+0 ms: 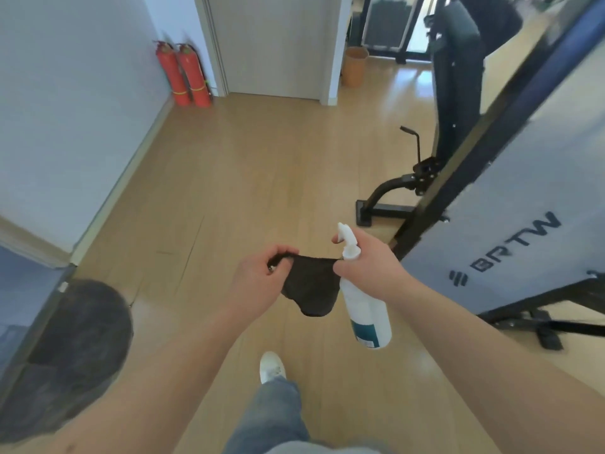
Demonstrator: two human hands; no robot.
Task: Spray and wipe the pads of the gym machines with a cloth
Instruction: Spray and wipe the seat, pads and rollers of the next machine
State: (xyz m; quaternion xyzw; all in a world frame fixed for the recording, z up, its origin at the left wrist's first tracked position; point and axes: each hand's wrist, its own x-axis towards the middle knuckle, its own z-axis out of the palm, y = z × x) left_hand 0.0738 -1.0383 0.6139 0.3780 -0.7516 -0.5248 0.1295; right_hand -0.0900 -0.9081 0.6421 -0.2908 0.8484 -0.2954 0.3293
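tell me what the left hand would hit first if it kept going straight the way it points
Probably the bottle: the left hand, gripping the cloth, points forward and right toward its spray head, held by the right hand. Depth is unclear, so it might pass just beside it.

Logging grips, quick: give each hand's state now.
Left hand: pinches the dark cloth.
Right hand: grips the spray bottle, also pinches the cloth.
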